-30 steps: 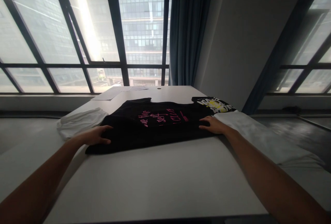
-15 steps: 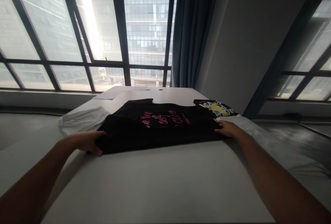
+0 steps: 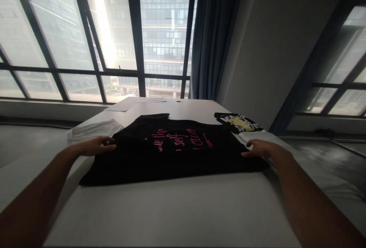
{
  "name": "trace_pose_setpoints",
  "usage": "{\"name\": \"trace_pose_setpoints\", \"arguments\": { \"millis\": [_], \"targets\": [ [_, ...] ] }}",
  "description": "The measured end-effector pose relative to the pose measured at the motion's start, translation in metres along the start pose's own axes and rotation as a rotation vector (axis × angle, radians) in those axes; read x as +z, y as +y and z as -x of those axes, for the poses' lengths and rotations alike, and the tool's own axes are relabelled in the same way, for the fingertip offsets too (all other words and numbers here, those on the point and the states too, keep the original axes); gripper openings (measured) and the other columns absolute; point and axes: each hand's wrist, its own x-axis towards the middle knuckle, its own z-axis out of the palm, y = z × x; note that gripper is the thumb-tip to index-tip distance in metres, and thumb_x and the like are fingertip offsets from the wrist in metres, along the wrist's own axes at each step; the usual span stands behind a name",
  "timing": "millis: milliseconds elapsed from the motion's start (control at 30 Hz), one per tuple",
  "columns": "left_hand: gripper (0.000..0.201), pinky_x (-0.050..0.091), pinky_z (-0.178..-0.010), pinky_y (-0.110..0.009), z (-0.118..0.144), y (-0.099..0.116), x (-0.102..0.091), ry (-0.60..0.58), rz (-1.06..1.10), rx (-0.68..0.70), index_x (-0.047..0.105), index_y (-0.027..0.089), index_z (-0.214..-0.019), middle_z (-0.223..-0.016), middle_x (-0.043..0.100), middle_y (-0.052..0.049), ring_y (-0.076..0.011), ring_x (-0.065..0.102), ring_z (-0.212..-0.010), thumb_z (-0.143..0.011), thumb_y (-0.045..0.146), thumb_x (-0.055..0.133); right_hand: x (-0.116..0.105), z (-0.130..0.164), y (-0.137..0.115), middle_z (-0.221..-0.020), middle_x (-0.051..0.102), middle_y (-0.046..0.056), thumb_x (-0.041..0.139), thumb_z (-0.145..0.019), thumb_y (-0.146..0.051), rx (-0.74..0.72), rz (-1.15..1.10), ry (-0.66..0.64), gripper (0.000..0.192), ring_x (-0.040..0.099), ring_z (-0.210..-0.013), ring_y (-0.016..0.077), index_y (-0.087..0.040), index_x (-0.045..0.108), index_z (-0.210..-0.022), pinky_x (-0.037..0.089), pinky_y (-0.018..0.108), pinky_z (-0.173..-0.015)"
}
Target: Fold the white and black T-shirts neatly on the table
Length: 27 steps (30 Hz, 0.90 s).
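Black T-shirt with pink lettering lies flat on white table — my left hand rests fingers-spread on its left edge, my right hand on its right edge, neither clenched. White cloth just left.

Backlit shot: daylight comes in through the big window, with a blown-out glare streak on one pane. Interior is dim by contrast. The table catches soft grey light, and the black shirt reads almost featureless apart from its pink print. Both forearms are dark, near silhouette. Wide-angle lens bends window frames and wall edges outward at the borders. Focus is acceptable, slightly soft.
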Motion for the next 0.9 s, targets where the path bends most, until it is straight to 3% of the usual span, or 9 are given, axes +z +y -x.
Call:
{"name": "trace_pose_setpoints", "arguments": {
  "millis": [67, 133, 200, 300, 433, 567, 733, 800, 900],
  "targets": [
    [0.072, 0.05, -0.092, -0.039, -0.025, 0.013, 0.013, 0.253, -0.099, 0.173, 0.068, 0.021, -0.118, -0.113, 0.07, -0.013, -0.0324, 0.064, -0.105, -0.074, 0.073, 0.046, 0.001, 0.0, -0.019, -0.099, 0.072, 0.014, 0.077, -0.059, -0.057, -0.087, 0.0, 0.019, 0.055, 0.068, -0.092, 0.0331, -0.019, 0.072, -0.098, 0.054, 0.043, -0.084],
    [0.07, 0.041, -0.104, -0.042, -0.048, 0.027, 0.024, 0.375, -0.17, 0.32, 0.064, 0.02, -0.124, -0.127, 0.064, -0.014, -0.0328, 0.056, -0.12, -0.079, 0.068, 0.041, 0.006, -0.001, -0.04, -0.113, 0.069, 0.012, 0.07, -0.069, -0.052, -0.239, -0.04, 0.016, 0.049, 0.064, -0.105, 0.0305, -0.021, 0.071, -0.107, 0.049, 0.04, -0.095],
    [0.07, 0.038, -0.106, -0.043, -0.065, 0.041, 0.028, 0.313, -0.207, 0.393, 0.061, 0.019, -0.128, -0.13, 0.062, -0.013, -0.0327, 0.053, -0.123, -0.078, 0.065, 0.046, 0.013, -0.001, -0.056, -0.117, 0.068, 0.009, 0.068, -0.073, -0.045, -0.348, -0.06, -0.006, 0.042, 0.062, -0.109, 0.0282, -0.023, 0.071, -0.108, 0.047, 0.037, -0.098],
    [0.064, 0.043, -0.1, -0.039, -0.074, 0.061, 0.027, 0.035, -0.197, 0.434, 0.065, 0.02, -0.124, -0.122, 0.068, -0.01, -0.0306, 0.061, -0.112, -0.071, 0.056, 0.058, 0.021, 0.0, -0.066, -0.113, 0.067, 0.008, 0.066, -0.074, -0.039, -0.385, -0.032, -0.018, 0.034, 0.063, -0.104, 0.0256, -0.023, 0.072, -0.104, 0.047, 0.034, -0.096],
    [0.039, 0.05, -0.081, -0.035, -0.064, 0.085, 0.012, -0.245, -0.282, 0.369, 0.075, 0.024, -0.093, -0.091, 0.075, -0.002, -0.0294, 0.068, -0.088, -0.056, 0.033, 0.068, 0.019, 0.003, -0.066, -0.1, 0.069, 0.006, 0.064, -0.076, -0.036, -0.4, -0.011, 0.004, 0.019, 0.064, -0.092, 0.0226, -0.022, 0.072, -0.086, 0.049, 0.031, -0.086],
    [0.02, 0.05, -0.073, -0.035, -0.047, 0.102, -0.017, -0.142, -0.385, 0.338, 0.072, 0.023, -0.075, -0.073, 0.07, -0.001, -0.027, 0.065, -0.075, -0.057, 0.03, 0.067, 0.012, 0.006, -0.07, -0.093, 0.07, 0.006, 0.06, -0.079, -0.035, -0.387, -0.05, 0.053, 0.017, 0.064, -0.086, 0.022, -0.021, 0.068, -0.086, 0.048, 0.03, -0.08],
    [0.054, 0.038, -0.102, -0.047, -0.036, 0.106, -0.018, 0.359, -0.536, 0.408, 0.061, 0.015, -0.121, -0.125, 0.062, -0.014, -0.0352, 0.054, -0.115, -0.07, 0.03, 0.063, 0.017, 0.005, -0.077, -0.096, 0.071, 0.006, 0.059, -0.084, -0.037, -0.358, -0.11, 0.184, 0.02, 0.064, -0.089, 0.0209, -0.02, 0.066, -0.092, 0.048, 0.03, -0.082],
    [0.085, 0.026, -0.111, -0.054, -0.038, 0.098, 0.001, 0.343, -0.617, 0.344, 0.042, 0.015, -0.144, -0.148, 0.042, -0.017, -0.0395, 0.039, -0.133, -0.065, 0.029, 0.068, 0.02, 0.003, -0.076, -0.096, 0.071, 0.006, 0.061, -0.084, -0.042, -0.308, -0.081, 0.19, 0.025, 0.064, -0.088, 0.0208, -0.02, 0.067, -0.093, 0.048, 0.029, -0.08],
    [0.112, 0.023, -0.115, -0.052, -0.046, 0.075, 0.028, 0.119, -0.588, 0.195, 0.021, 0.015, -0.154, -0.159, 0.022, -0.019, -0.0396, 0.025, -0.143, -0.059, 0.043, 0.074, 0.022, 0.0, -0.066, -0.099, 0.072, 0.007, 0.063, -0.082, -0.047, -0.267, -0.032, 0.165, 0.033, 0.065, -0.089, 0.0219, -0.02, 0.069, -0.099, 0.049, 0.03, -0.079]
  ]
}}
